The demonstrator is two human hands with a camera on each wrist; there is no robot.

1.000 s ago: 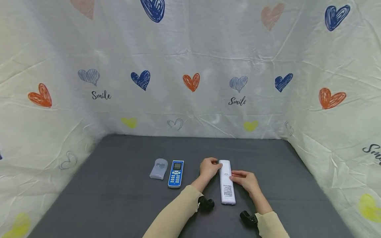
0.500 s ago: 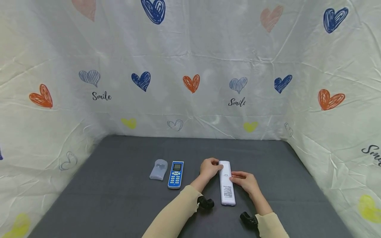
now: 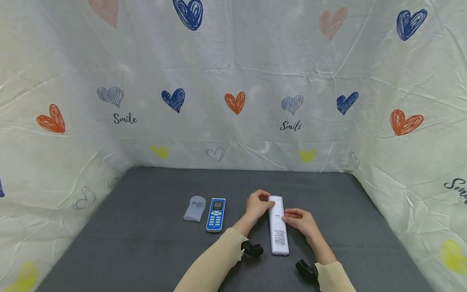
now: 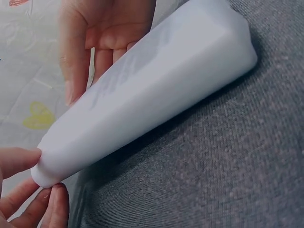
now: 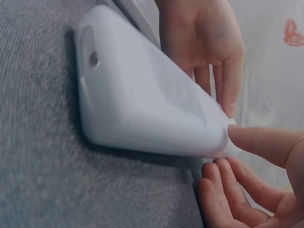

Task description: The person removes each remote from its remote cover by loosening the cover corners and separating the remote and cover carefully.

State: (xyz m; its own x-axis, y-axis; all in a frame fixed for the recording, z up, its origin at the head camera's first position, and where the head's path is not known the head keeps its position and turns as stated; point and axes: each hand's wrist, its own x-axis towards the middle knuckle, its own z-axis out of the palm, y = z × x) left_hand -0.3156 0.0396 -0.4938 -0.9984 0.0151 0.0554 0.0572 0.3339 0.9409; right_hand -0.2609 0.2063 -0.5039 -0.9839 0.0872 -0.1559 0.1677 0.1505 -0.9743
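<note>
A long white remote (image 3: 278, 227) lies back up on the grey table (image 3: 146, 235), pointing away from me. My left hand (image 3: 258, 205) pinches its far end between thumb and fingers. My right hand (image 3: 301, 221) holds its right edge near the middle, thumb on the back. In the left wrist view the white remote (image 4: 152, 95) slants across the cloth, with my left fingertips (image 4: 21, 161) at its end and the right hand (image 4: 95, 38) behind it. In the right wrist view my right thumb touches the edge of the white remote (image 5: 142, 104), whose far end looks slightly raised.
A blue-and-white remote (image 3: 216, 214) and a clear cover (image 3: 195, 207) lie side by side left of my hands. Heart-printed cloth walls (image 3: 233, 101) close in the table at the back and both sides. Black wrist cameras (image 3: 251, 248) sit at my cuffs.
The white remote has shifted slightly toward me under both hands. My left thumb has moved a little further onto its far end. The other remote and the cover have stayed put.
</note>
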